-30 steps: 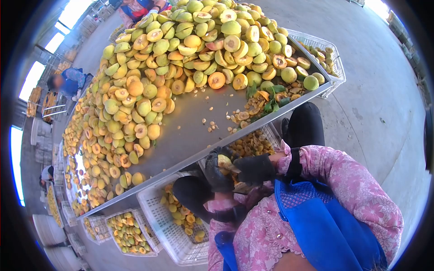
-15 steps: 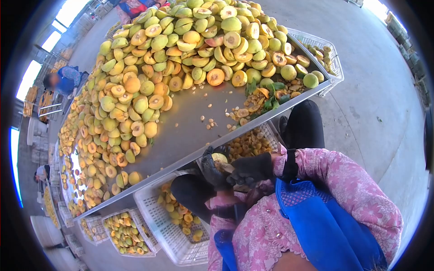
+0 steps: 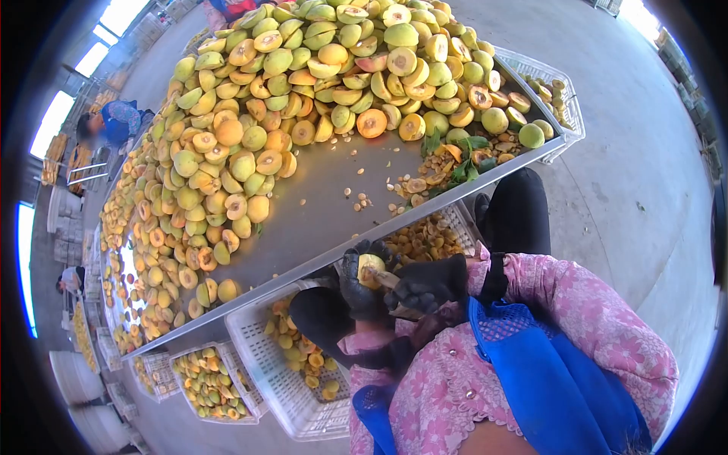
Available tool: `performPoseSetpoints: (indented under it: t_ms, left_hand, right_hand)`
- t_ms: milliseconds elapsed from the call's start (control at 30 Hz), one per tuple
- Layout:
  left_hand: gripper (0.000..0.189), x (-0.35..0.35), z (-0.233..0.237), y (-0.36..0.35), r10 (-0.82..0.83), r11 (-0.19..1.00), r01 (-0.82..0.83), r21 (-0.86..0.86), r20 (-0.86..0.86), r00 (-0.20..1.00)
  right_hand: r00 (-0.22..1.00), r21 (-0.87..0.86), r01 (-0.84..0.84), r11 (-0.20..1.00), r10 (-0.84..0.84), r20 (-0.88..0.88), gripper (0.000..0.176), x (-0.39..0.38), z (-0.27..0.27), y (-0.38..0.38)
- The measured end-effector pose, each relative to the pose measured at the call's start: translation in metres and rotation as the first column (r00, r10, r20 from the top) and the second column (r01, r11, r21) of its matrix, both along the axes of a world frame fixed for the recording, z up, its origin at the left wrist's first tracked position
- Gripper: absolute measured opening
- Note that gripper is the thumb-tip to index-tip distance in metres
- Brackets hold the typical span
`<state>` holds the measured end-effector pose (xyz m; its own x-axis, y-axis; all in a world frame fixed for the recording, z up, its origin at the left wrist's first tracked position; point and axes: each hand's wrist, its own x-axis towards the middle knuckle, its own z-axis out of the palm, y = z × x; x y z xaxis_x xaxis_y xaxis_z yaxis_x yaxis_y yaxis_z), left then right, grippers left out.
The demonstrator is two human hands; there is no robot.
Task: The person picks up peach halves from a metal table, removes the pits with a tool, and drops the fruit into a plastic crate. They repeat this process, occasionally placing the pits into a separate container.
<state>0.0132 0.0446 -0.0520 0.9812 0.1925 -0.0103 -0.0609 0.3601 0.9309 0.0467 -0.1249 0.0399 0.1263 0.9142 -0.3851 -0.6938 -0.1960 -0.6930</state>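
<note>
The fruit piece (image 3: 371, 267) sits in the gloved left hand (image 3: 360, 294), just beyond the near edge of the metal bench (image 3: 318, 197), on the worker's side. The left fingers are curled around it, leaving its pale face exposed on the right. The gloved right hand (image 3: 434, 287) is closed around what looks like a slim tool (image 3: 388, 280), whose end meets the fruit; dark gloves and small scale make the exact contact hard to tell.

The piece should be light, with firm but yielding flesh that bruises under a hard squeeze and a cut side likely slick with juice. The best hold is around the rounded skin, the palm behind it and the fingers clear of the tool. The halves in the heap (image 3: 303, 85) on the far side of the bench should handle likewise, each gripped by its skin.
</note>
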Motion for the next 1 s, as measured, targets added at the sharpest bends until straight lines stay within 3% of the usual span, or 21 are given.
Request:
performPoseSetpoints:
  t_ms: [33,67,100,133,233,333,400,467,500,533,633,667,700,733,767,800,833,867,900,933,1000]
  left_hand:
    - [0.047,-0.001,-0.006,-0.001,0.034,0.998,-0.033,-0.060,0.026,0.999]
    - [0.047,-0.001,0.003,-0.006,0.034,0.998,-0.032,-0.059,0.026,0.999]
    - [0.046,0.000,0.020,-0.011,0.017,0.949,-0.015,-0.316,0.002,1.000]
    - [0.045,0.001,0.030,-0.015,-0.006,0.834,-0.003,-0.552,-0.015,1.000]
    - [0.045,0.001,0.029,-0.019,0.054,0.834,-0.074,-0.547,-0.052,0.997]
    - [0.045,0.001,0.030,-0.019,0.011,0.918,-0.004,-0.396,0.015,1.000]
    - [0.042,0.000,0.021,-0.014,0.003,0.947,-0.001,-0.321,0.004,1.000]
    - [0.040,-0.001,0.019,-0.014,-0.007,0.970,0.004,-0.245,-0.011,1.000]
    - [0.038,-0.001,0.022,-0.016,0.010,0.936,-0.037,-0.350,-0.077,0.997]
    - [0.036,-0.001,0.025,-0.019,0.021,0.890,-0.084,-0.448,-0.144,0.989]
    - [0.031,0.001,0.034,-0.028,0.118,0.881,-0.168,-0.442,-0.139,0.983]
    - [0.031,-0.001,0.026,-0.024,0.112,0.882,-0.165,-0.442,-0.143,0.983]
    - [0.029,-0.004,0.011,-0.017,0.070,0.993,-0.078,-0.092,-0.080,0.994]
    - [0.027,-0.005,0.003,-0.012,0.009,0.962,0.001,0.274,-0.035,0.999]
    - [0.027,-0.007,0.005,-0.012,0.008,0.962,0.003,0.273,-0.039,0.999]
    - [0.026,-0.007,0.010,-0.012,0.015,0.900,-0.041,0.434,0.065,0.998]
    - [0.024,-0.007,0.012,-0.012,0.006,0.810,-0.102,0.577,0.167,0.986]
    - [0.024,-0.005,0.001,-0.010,0.011,0.811,-0.106,0.576,0.166,0.986]
    - [0.025,-0.001,-0.021,-0.005,0.030,0.998,-0.033,0.058,0.041,0.999]
    - [0.026,0.000,-0.033,-0.002,-0.021,0.875,-0.017,-0.484,-0.073,0.997]
    - [0.026,-0.001,-0.023,-0.004,-0.043,0.799,-0.049,-0.599,-0.138,0.990]
  right_hand:
    - [1.000,0.003,0.002,1.000,-0.002,-0.002,0.025,-0.002,-0.001,0.000]
    - [0.974,0.033,0.050,0.998,-0.041,-0.222,0.024,-0.003,-0.002,0.000]
    - [0.899,0.053,0.104,0.993,-0.071,-0.431,0.024,-0.004,-0.002,0.000]
    - [0.900,0.055,0.104,0.993,-0.071,-0.430,0.024,-0.005,-0.003,0.000]
    - [0.881,0.076,0.141,0.987,-0.090,-0.464,0.024,-0.008,-0.011,0.000]
    - [0.950,0.030,0.101,0.994,-0.088,-0.298,0.025,-0.005,-0.015,0.002]
    - [0.973,-0.294,0.040,0.955,0.029,0.228,0.026,-0.005,0.008,0.005]
    - [0.959,-0.383,0.066,0.921,0.047,0.278,0.026,-0.005,0.026,0.008]
    - [0.943,-0.470,0.091,0.878,0.075,0.323,0.026,-0.006,0.030,0.008]
    - [0.944,-0.472,0.087,0.877,0.079,0.321,0.026,-0.008,0.028,0.009]
    - [0.925,-0.459,0.161,0.874,0.029,0.379,0.024,-0.010,0.013,0.011]
    - [0.846,-0.394,0.139,0.908,0.098,0.524,0.023,-0.012,0.003,0.009]
    - [0.735,-0.334,0.104,0.937,0.153,0.660,0.023,-0.012,-0.011,0.008]
    - [0.737,-0.336,0.106,0.936,0.153,0.658,0.023,-0.013,-0.042,0.006]
    - [0.539,-0.240,-0.004,0.971,0.204,0.817,0.021,-0.016,-0.085,0.005]
    - [0.301,-0.170,-0.139,0.976,0.205,0.931,0.020,-0.016,-0.107,0.005]
    - [0.301,-0.172,-0.142,0.975,0.208,0.931,0.020,-0.015,-0.098,0.005]
    - [0.683,-0.199,-0.050,0.979,0.179,0.708,0.021,-0.010,-0.074,0.006]
    - [0.932,-0.262,0.024,0.965,0.074,0.355,0.022,-0.006,-0.053,0.007]
    - [0.933,-0.260,0.020,0.965,0.076,0.353,0.022,-0.003,-0.036,0.008]
    - [0.972,-0.341,0.011,0.940,0.069,0.223,0.023,0.002,-0.015,0.009]
